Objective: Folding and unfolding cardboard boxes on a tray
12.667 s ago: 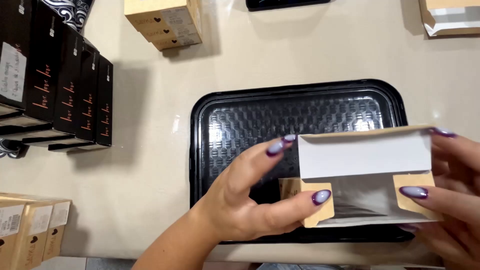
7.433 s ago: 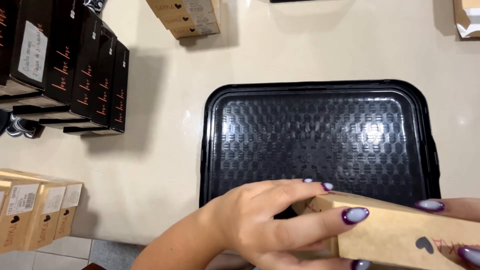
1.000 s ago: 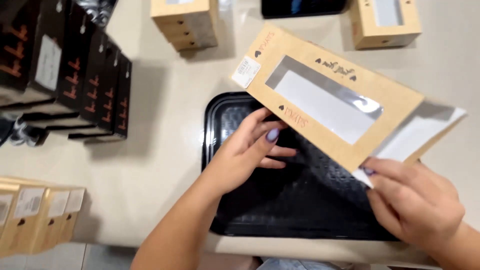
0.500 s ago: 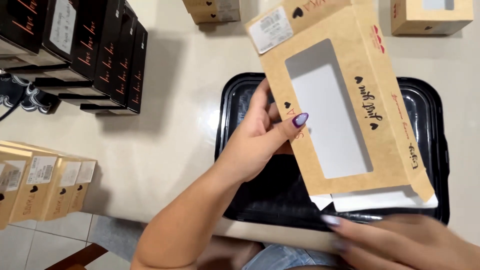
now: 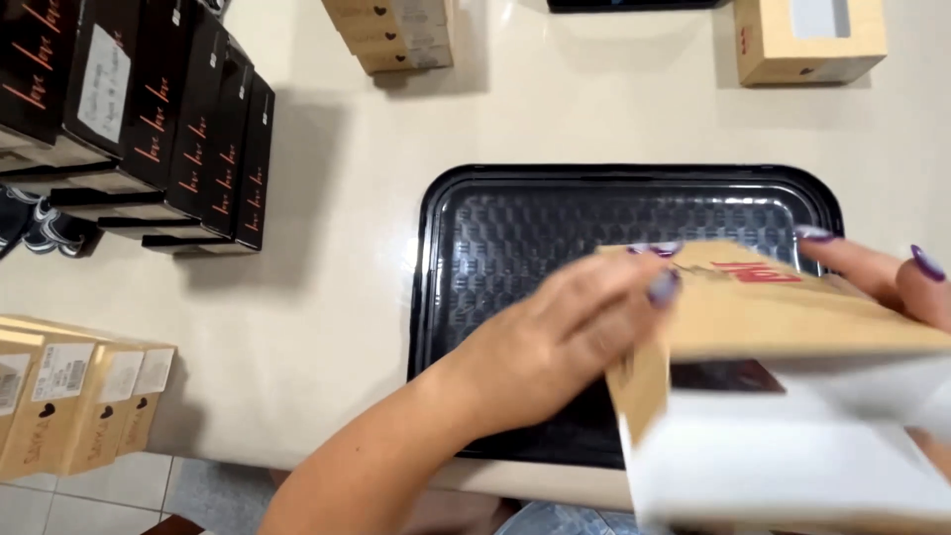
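Kraft carton motion-blurred; its white inner flap runs off the bottom and right picture edges. Carton covers the tray's front right corner. Left hand smeared, its fingertips tucked behind the carton. Right hand mostly cut off at right; grip unclear. Black boxes at the desk's far left cropped.

I count two hands in view, left hand and right hand, both on one kraft box. One black tray. One windowed kraft box at the far edge. One stack of kraft boxes at top, number unclear. Black boxes: at least five. Kraft boxes at lower left: about four.
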